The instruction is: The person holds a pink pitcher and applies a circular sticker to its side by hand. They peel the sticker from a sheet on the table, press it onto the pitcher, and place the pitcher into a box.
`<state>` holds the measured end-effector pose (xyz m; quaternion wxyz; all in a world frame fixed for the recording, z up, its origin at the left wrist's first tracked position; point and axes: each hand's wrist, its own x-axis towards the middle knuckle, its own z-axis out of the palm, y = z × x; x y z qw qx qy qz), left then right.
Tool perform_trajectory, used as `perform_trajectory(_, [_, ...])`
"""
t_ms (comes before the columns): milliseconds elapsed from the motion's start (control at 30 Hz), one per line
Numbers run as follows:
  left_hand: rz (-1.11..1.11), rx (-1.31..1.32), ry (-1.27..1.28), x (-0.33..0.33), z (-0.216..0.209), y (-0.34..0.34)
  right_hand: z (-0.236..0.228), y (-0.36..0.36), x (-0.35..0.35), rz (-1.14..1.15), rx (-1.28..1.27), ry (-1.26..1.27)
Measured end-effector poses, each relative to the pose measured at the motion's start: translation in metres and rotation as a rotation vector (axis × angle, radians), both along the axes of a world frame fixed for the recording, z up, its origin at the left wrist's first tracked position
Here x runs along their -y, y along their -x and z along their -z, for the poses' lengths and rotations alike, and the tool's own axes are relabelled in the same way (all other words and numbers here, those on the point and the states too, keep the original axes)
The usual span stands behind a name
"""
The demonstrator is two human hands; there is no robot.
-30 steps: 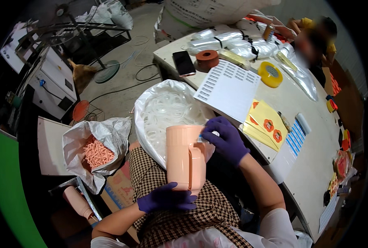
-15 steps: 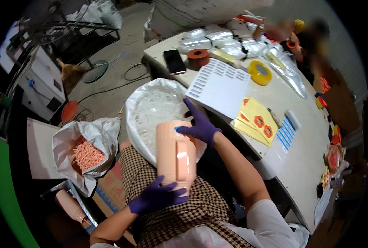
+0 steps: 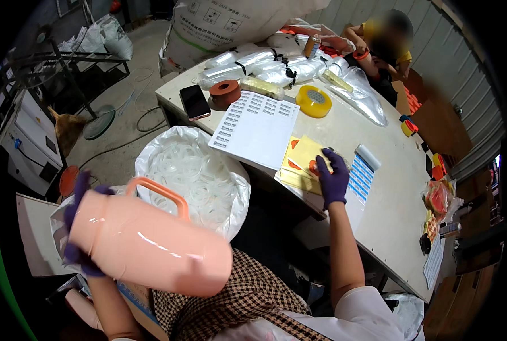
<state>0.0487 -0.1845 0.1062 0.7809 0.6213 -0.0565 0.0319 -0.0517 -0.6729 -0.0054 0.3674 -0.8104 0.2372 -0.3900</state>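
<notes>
My left hand [image 3: 81,227], in a purple glove, is wrapped round the narrower end of a peach-coloured handled jug [image 3: 156,241]. The jug lies tilted on its side in the air above my lap, its loop handle [image 3: 159,190] on the far side and its wide end toward the right. My right hand [image 3: 334,179], also gloved in purple, reaches over the table with its fingers apart. It rests at the right edge of the yellow sticker sheets [image 3: 299,181], partly covering them. A strip sheet of blue stickers [image 3: 360,183] lies just right of that hand.
A white sack [image 3: 239,199] of clear plastic rings stands before the table [image 3: 398,227]. On the table lie a white label sheet [image 3: 253,133], a phone [image 3: 195,102], brown tape [image 3: 225,94], yellow tape [image 3: 313,101] and plastic-wrapped bundles [image 3: 225,74]. A co-worker [image 3: 373,45] sits across.
My right hand has left the jug and moved right to the yellow sticker sheets. My left hand has swung the jug leftward and tipped it from upright onto its side. The view has shifted right.
</notes>
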Motion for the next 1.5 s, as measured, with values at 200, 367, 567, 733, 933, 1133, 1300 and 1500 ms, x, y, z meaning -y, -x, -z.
perform_trajectory(200, [0.796,-0.233,0.348,0.054,0.111,-0.015,0.027,-0.002,0.054,0.117,-0.316,0.302])
perform_trajectory(367, [0.639,-0.255,0.404,0.06,0.141,-0.021,0.019,-0.01,0.048,0.134,-0.332,0.116])
perform_trajectory(567, [0.667,-0.2,0.105,0.06,0.134,-0.025,0.027,-0.004,0.054,-0.039,-0.22,0.192])
perform_trajectory(733, [0.57,-0.222,0.088,0.051,0.146,-0.025,0.024,-0.007,0.057,-0.067,-0.296,0.07])
perform_trajectory(933, [0.599,-0.162,-0.225,0.051,0.128,-0.02,0.02,-0.007,0.063,-0.053,-0.318,0.125])
perform_trajectory(1133, [0.512,-0.186,-0.096,0.058,0.137,-0.01,0.014,-0.012,0.049,0.08,-0.399,0.163])
perform_trajectory(1300, [0.462,-0.188,-0.058,0.057,0.142,-0.008,0.014,-0.009,0.046,0.11,-0.26,0.579])
perform_trajectory(1500, [0.454,-0.222,-0.006,0.063,0.138,-0.003,0.028,-0.004,0.051,0.031,-0.273,0.398])
